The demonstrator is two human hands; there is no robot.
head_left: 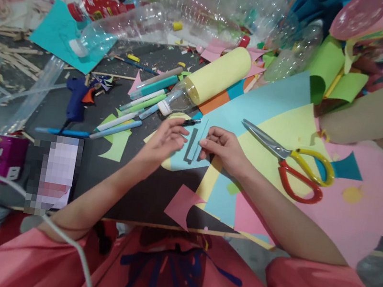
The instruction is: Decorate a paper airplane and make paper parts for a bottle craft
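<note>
A narrow light blue paper strip [198, 140] stands pinched between the thumb and fingers of my right hand [225, 150], above blue paper where its dark shadow falls. Across from it, my left hand [165, 140] has loosely bent fingers that are apart. The dark end of a pen [192, 122] shows beside its upper fingertips; whether they touch it is unclear. To the right of my right hand lie large scissors [284, 153] with one yellow and one red handle, blades parted, on yellow and pink sheets.
Markers [152, 93] and a plastic bottle wrapped in yellow paper [220, 77] lie ahead. A blue glue gun [76, 98], a phone [59, 171] and a purple power box [2, 157] are left. Clear bottles [127, 21] crowd the back. Another person's arm [374, 112] reaches in from the right.
</note>
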